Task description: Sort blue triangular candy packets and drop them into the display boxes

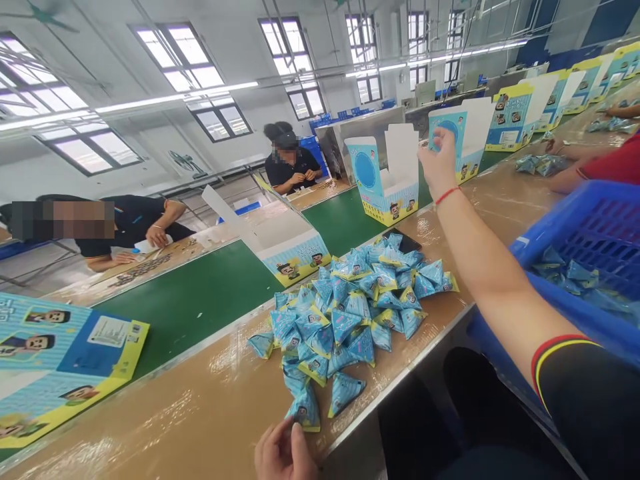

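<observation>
Left hand (283, 455): near edge, pinching 1 blue triangular packet (305, 408); lift cleanly.
Right hand (440, 163): raised toward far open carton (387, 177), fingers apparently empty.

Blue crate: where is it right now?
In the head view the blue crate sits at the right edge, just right of the raised right arm, holding a few packets and right of the packet pile on the bench.

Bright daylight from the tall windows (185, 57) and the long ceiling tube lights (175, 99) floods the scene evenly, leaving soft shadows and glare on the taped brown table (165, 413), while wide-angle distortion bends the edges and two faces are blurred.
</observation>
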### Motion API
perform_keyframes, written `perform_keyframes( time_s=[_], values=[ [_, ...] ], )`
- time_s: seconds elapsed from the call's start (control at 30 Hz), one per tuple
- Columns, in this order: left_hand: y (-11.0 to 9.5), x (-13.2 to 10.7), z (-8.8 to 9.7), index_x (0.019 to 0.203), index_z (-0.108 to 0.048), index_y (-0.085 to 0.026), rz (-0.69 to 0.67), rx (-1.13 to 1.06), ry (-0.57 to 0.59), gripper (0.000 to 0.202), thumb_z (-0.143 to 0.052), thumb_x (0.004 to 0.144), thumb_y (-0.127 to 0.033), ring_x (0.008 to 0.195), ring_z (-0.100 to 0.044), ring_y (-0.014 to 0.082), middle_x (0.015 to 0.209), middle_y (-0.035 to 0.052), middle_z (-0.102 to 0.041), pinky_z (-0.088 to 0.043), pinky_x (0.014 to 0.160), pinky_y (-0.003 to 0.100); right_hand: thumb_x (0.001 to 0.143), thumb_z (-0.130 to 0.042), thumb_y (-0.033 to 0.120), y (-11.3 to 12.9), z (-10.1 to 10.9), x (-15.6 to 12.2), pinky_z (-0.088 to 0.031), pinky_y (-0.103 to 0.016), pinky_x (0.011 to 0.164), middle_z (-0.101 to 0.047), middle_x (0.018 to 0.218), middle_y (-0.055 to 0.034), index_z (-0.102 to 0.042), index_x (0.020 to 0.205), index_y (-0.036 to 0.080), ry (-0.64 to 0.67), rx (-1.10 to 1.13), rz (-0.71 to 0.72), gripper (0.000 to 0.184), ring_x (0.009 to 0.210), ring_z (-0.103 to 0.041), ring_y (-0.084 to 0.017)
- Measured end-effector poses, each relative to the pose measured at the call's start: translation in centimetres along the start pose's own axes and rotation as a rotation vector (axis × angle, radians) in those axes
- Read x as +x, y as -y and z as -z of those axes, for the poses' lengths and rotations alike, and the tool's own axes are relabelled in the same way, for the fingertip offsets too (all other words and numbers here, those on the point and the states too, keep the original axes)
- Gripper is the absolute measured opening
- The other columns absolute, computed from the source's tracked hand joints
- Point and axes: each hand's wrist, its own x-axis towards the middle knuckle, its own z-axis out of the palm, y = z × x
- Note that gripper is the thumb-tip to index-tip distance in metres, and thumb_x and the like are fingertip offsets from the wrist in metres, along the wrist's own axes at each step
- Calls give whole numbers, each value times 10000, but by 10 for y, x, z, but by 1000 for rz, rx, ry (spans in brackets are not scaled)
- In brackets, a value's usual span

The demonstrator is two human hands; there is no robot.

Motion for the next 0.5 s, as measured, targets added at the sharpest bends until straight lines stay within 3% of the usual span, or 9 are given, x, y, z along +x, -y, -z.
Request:
perform_keyframes(
  time_s=[0.13,0.2,0.27,0.33,0.4,0.5],
  values=[
    [-10,-2,1,882,-706,-193,40,7,-15,203,-649,869,-387,773,-598,207,873,51,-647,-478,704,359,900,-562,279,23,56,-108,-515,-468,1004,-677,1075,-86,-652,1119,190,232,-80,95,253,1058,-629,-246],
    [-14,-3,1,878,-703,-185,55,-3,-24,214,-650,864,-392,752,-583,196,871,50,-637,-468,688,348,904,-579,327,25,82,-165,-472,-525,1054,-693,1088,-120,-711,1024,189,304,-248,131,226,1080,-622,-290],
    [-18,-3,2,877,-700,-180,69,-22,-28,224,-648,861,-397,733,-571,187,862,47,-631,-459,678,342,914,-587,375,15,104,-211,-421,-566,1109,-671,1191,-155,-744,1059,193,336,-381,115,281,1194,-585,-329],
    [-23,-3,1,864,-694,-179,74,-43,-24,231,-647,857,-405,723,-563,184,842,44,-624,-449,664,334,902,-625,434,-3,121,-240,-378,-592,1153,-580,1386,-174,-726,1216,211,415,-452,56,398,1348,-501,-360],
    [-27,-3,1,849,-686,-177,75,-59,-18,238,-646,855,-411,719,-557,181,832,42,-619,-438,650,327,869,-686,457,-23,134,-257,-363,-593,1177,-444,1545,-176,-668,1347,229,582,-469,-24,530,1444,-422,-379],
    [-28,-3,2,848,-677,-172,91,-69,-22,255,-635,857,-423,720,-553,178,846,43,-618,-431,641,322,849,-734,417,-48,150,-268,-388,-557,1180,-364,1611,-185,-611,1421,239,825,-435,-103,612,1465,-423,-366]
  ],
)
